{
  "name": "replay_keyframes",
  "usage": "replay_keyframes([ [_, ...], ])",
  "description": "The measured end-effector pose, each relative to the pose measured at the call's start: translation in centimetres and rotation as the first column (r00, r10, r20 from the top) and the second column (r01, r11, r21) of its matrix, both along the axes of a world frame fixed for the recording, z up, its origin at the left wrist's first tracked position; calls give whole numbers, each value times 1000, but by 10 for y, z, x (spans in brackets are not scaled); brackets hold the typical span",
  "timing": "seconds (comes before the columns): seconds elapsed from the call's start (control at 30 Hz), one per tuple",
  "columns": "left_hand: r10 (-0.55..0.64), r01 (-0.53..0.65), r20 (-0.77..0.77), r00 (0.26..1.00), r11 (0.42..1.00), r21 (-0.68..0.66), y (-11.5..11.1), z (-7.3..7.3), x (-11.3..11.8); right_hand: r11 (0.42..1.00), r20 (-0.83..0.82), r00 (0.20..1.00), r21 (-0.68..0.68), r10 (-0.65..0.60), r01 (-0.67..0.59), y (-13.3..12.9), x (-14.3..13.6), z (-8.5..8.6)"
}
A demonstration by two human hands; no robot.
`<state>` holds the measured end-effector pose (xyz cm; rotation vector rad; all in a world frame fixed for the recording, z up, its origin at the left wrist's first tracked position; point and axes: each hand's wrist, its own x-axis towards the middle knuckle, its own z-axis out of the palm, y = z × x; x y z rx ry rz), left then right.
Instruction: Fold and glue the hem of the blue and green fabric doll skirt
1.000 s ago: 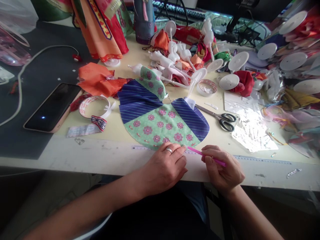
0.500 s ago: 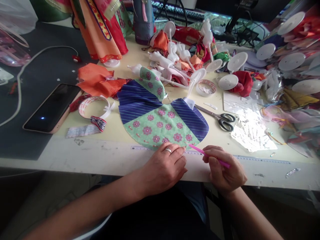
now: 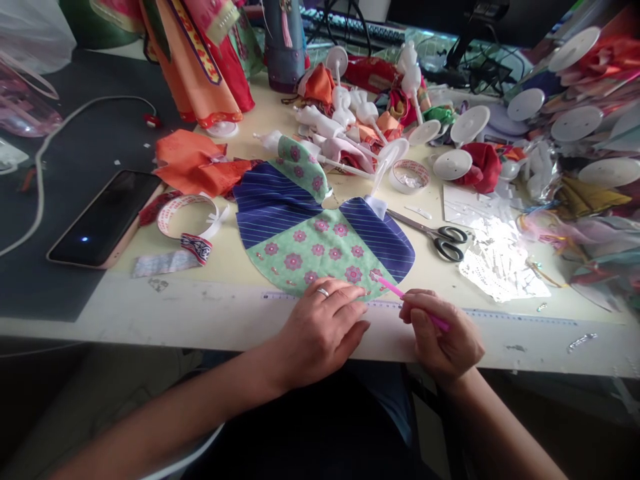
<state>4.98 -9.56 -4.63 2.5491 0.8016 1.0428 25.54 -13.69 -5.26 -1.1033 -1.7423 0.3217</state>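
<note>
This looks like a small craft workspace for dressing dolls: the table (image 3: 225,320) is crowded with white plastic doll bodies (image 3: 320,122) on disc stands, scraps of orange fabric (image 3: 187,160), scissors (image 3: 445,241), a roll of double-sided tape (image 3: 185,217) and a long ruler (image 3: 520,318). A keyboard (image 3: 345,25) and a monitor (image 3: 465,17) behind them give it a desk-like side; whether it is in a home or a workshop is unclear.

Lone head-worn view, from above, facing forward and down, near the cloth (image 3: 327,261)
</note>
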Motion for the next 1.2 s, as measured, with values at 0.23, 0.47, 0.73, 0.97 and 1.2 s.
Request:
replay_keyframes([
  [0.23,56,-19,211,976,984,-174,4,3,0,1000,27,1000,0,-13,13,1,-2,3],
  [0.47,125,-16,282,951,933,-359,6,5,-1,1000,104,994,23,-15,13,5,-7,6],
  [0.73,104,19,295,950,922,-386,6,7,-3,998,189,982,65,-12,0,7,-27,9],
  [0.97,94,23,311,946,936,-351,6,6,-3,996,239,971,90,6,-28,11,-36,6],
  [1.2,64,52,323,944,940,-337,5,6,-2,994,255,967,106,8,-37,13,-37,6],
])
